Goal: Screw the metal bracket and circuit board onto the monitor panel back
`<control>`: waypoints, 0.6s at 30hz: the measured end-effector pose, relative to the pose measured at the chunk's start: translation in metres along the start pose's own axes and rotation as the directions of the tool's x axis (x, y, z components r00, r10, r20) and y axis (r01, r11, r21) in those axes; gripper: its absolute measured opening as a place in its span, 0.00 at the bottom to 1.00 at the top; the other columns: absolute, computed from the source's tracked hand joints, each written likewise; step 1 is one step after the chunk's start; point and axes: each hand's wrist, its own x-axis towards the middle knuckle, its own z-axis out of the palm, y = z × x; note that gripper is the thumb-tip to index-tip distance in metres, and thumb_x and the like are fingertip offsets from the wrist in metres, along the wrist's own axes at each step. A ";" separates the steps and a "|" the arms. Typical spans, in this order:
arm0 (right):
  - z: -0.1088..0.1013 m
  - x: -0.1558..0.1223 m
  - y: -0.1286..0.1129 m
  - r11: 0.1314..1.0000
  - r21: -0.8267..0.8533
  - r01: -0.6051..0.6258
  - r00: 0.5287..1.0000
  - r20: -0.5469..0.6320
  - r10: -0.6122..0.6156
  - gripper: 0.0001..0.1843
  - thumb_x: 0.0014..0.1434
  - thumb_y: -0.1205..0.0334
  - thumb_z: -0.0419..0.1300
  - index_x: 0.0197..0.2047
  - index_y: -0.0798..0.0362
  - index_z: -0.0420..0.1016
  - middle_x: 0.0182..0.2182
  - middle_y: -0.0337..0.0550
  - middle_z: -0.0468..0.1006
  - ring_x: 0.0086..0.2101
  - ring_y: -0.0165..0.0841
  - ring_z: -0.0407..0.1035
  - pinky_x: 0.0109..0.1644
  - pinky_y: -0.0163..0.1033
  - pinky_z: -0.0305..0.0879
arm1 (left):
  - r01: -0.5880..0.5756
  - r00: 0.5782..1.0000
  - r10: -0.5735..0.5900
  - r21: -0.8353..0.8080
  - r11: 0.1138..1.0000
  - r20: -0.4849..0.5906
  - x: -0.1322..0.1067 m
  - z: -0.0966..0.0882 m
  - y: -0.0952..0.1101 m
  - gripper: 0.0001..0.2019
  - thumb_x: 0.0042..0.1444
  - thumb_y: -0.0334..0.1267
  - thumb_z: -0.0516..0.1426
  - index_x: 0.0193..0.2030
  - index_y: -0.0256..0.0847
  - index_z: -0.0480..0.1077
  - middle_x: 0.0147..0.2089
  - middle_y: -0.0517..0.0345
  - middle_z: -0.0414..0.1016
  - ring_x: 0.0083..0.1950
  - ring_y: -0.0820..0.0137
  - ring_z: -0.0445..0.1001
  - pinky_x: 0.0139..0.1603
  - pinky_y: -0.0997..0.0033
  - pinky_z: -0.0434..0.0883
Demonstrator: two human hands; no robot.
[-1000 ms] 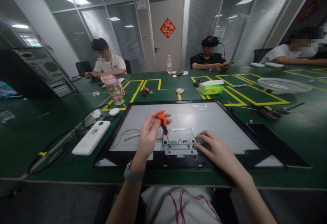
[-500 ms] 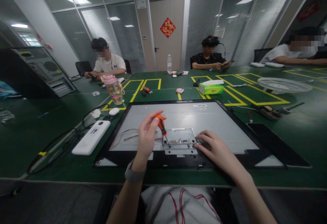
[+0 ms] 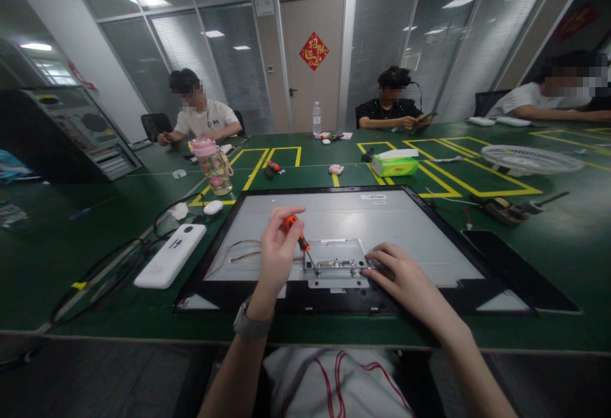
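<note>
My left hand grips an orange and black screwdriver, its shaft slanting down to the right. The screwdriver's tip is at a screw beside the video ports on a metal bracket. This bracket sits on the back of a flat monitor panel with a black frame, lying on the table. My right hand rests at the bracket's right end, thumb and fingers apart and touching its edge. Thin wires run left from the bracket over the panel.
Left of the panel are a white power bank, black cables and a pink-lidded bottle. A dark flat panel lies at the right. Beyond are a green tissue pack and a racket-like white grille. Several people sit across the table.
The screwdriver's handle has tilted further to the left in my left hand, and its tip has shifted slightly right. My right hand stays in place.
</note>
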 end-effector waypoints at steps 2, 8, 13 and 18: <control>0.000 0.000 0.000 1.000 0.003 0.001 1.000 -0.003 -0.001 0.09 0.64 0.56 0.58 0.42 0.49 0.78 0.41 0.46 0.76 0.43 0.42 0.73 0.50 0.48 0.70 | 0.015 1.000 -0.015 -0.045 0.999 -0.005 0.001 0.001 0.002 0.12 0.60 0.42 0.59 0.48 0.42 0.77 0.42 0.54 0.73 0.38 0.71 0.72 0.40 0.73 0.72; -0.001 0.000 -0.001 1.000 0.001 -0.003 1.000 -0.006 0.003 0.09 0.63 0.56 0.59 0.42 0.49 0.78 0.40 0.46 0.76 0.42 0.42 0.73 0.50 0.48 0.71 | 0.144 0.985 -0.108 -0.296 0.944 0.135 0.000 0.001 0.005 0.16 0.61 0.40 0.58 0.55 0.41 0.74 0.47 0.49 0.78 0.43 0.67 0.77 0.49 0.64 0.74; -0.002 0.001 -0.002 1.000 -0.004 -0.006 1.000 0.006 0.006 0.09 0.64 0.56 0.58 0.42 0.49 0.78 0.41 0.46 0.76 0.43 0.42 0.73 0.50 0.48 0.70 | 0.095 0.990 -0.074 -0.188 0.978 0.117 -0.002 -0.001 0.000 0.15 0.56 0.40 0.64 0.50 0.42 0.77 0.45 0.52 0.77 0.45 0.68 0.77 0.48 0.70 0.74; -0.002 0.001 -0.003 1.000 -0.012 -0.009 1.000 -0.001 0.009 0.08 0.63 0.57 0.59 0.41 0.49 0.78 0.40 0.46 0.76 0.42 0.42 0.74 0.50 0.47 0.71 | 0.151 0.977 -0.097 -0.291 0.945 0.190 -0.002 -0.001 0.004 0.16 0.62 0.43 0.58 0.54 0.42 0.76 0.49 0.48 0.78 0.47 0.65 0.77 0.50 0.65 0.74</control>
